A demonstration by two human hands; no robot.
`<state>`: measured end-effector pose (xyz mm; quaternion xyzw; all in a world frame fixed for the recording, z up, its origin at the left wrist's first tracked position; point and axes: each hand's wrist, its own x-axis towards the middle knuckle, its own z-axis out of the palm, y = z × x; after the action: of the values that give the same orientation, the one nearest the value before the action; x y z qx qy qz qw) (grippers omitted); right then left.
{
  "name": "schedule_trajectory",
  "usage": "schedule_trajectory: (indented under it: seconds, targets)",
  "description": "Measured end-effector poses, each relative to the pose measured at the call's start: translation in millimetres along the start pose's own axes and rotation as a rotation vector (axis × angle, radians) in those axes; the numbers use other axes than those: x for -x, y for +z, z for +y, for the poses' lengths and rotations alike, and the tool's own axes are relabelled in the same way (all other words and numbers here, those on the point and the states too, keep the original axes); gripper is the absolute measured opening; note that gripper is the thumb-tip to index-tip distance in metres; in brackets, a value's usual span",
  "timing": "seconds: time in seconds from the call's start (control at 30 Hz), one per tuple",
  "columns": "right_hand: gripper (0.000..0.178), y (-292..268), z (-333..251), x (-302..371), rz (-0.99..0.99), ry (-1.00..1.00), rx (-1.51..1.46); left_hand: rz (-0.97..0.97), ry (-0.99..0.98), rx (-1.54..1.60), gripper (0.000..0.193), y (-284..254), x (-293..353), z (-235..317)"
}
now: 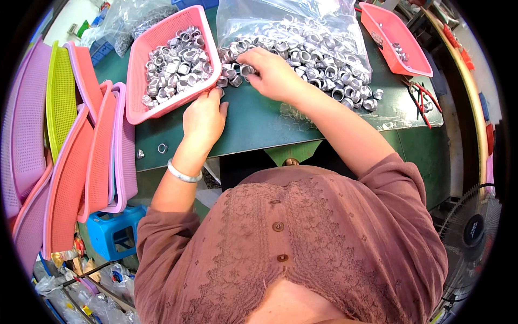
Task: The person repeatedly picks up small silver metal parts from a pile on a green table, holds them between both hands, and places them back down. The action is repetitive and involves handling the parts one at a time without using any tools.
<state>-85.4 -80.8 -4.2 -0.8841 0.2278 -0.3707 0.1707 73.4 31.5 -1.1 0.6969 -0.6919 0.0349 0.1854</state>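
Silver ring [246, 70] sits pinched at nine o'clock of the right hand [272, 75], pink basket [138, 75] beyond, ring pile [324, 70] at two, left hand [205, 120] at eight, its hold unclear

The person [334, 227] over there has both forearms [345, 127] stretched forward, left grip [204, 119] knuckles up, right grip [270, 74] angled inward, fingers [263, 54] curled toward the thumb [254, 81].

A silvery metal ring [246, 71] sits between thumb and finger of my right hand [273, 74], its round opening showing. Many similar rings [332, 70] lie to its right in a loose heap, tilted every way. Beside my left hand [204, 120], a pink perforated basket [138, 65] stands partly filled with more.
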Motion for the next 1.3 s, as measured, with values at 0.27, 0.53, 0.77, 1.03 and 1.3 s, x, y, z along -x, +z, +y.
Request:
schedule_trajectory:
  seconds: [0.27, 0.53, 0.77, 1.03, 1.3]
  targets:
    - [0.039, -27, -3, 40, 0.068, 0.537, -1.259, -0.007, 0.039, -0.209, 0.023, 4, -2, 5]
    - [0.032, -39, -9, 72, 0.184, 0.607, -1.510, 0.050, 0.052, 0.173, 0.012, 6, 3, 9]
    - [0.028, -41, -11, 82, 0.204, 0.603, -1.565, -0.383, -0.406, 1.530, 0.014, -2, 13, 49]
    - [0.027, -40, -10, 85, 0.278, 0.547, -1.584, -0.523, -0.477, 1.887, 0.023, 4, 10, 72]
    - [0.027, -41, -18, 83, 0.453, 0.455, -1.130, -0.736, -0.620, 2.229, 0.033, 13, 8, 82]
